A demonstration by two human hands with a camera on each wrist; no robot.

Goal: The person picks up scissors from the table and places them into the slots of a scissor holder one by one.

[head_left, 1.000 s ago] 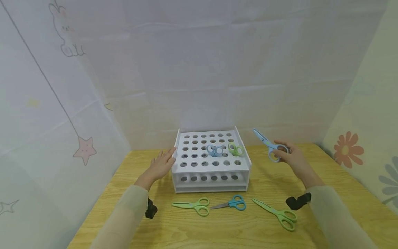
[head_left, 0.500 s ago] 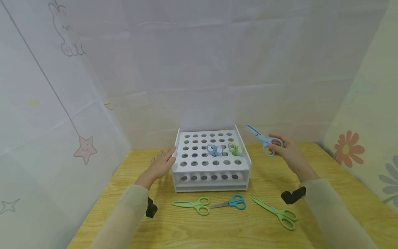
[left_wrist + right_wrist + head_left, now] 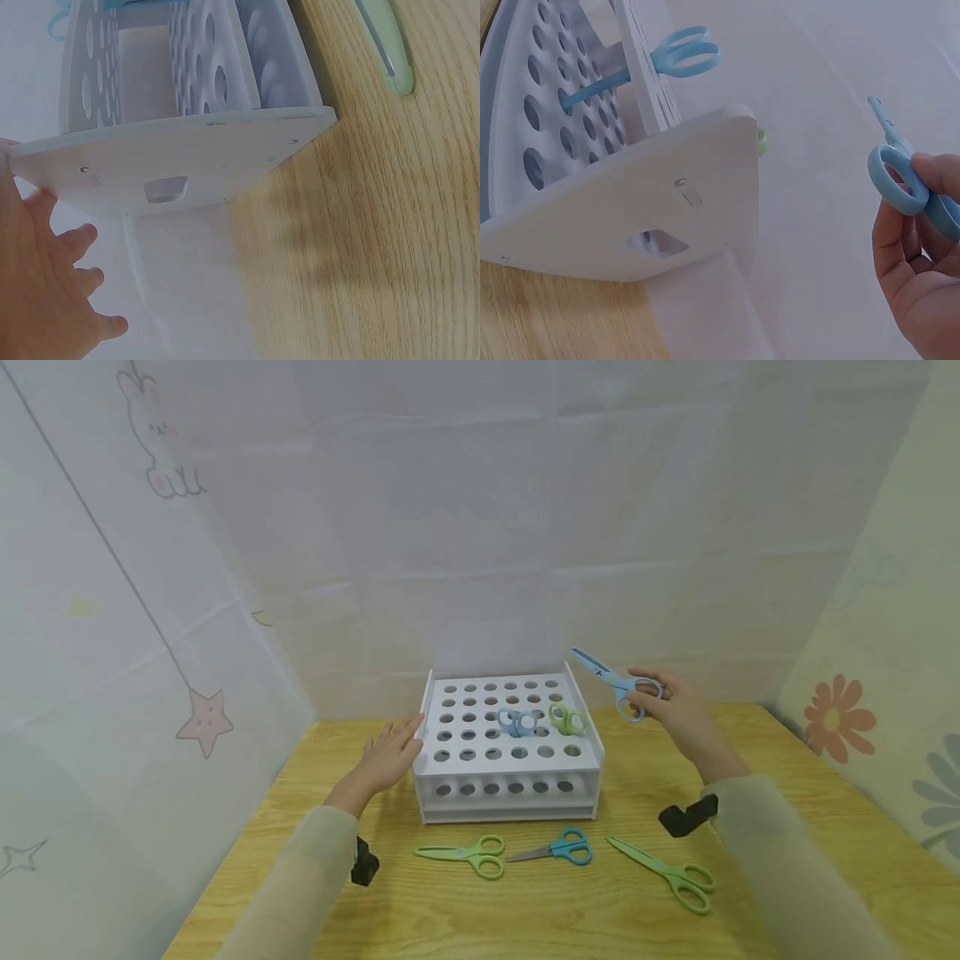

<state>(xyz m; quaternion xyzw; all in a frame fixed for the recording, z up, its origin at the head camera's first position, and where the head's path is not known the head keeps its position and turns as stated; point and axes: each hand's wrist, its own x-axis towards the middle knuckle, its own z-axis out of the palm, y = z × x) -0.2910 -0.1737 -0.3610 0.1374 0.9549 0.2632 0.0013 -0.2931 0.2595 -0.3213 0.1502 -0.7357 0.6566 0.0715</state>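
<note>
A white rack (image 3: 480, 762) with rows of round holes stands on the table. My left hand (image 3: 384, 758) rests against the rack's left side panel, fingers straight and spread. In my right hand (image 3: 675, 712) I pinch light blue scissors (image 3: 611, 678) by the handle loops, raised to the right of the rack with the blades pointing up and left. Two scissors stand in the rack's holes, handles up: a light blue pair (image 3: 517, 722) and a green pair (image 3: 567, 719). The right wrist view shows the blue pair's blade (image 3: 596, 88) running down to the lower tier.
On the wooden table (image 3: 540, 910) in front of the rack lie green scissors (image 3: 468, 855), scissors with blue handles and bare metal blades (image 3: 562, 847), and another green pair (image 3: 667, 872) to the right. A pale curtain (image 3: 495, 527) hangs behind.
My right hand has moved left and slightly up with the light blue scissors, closer to the rack. My left hand and the other scissors have stayed in place.
</note>
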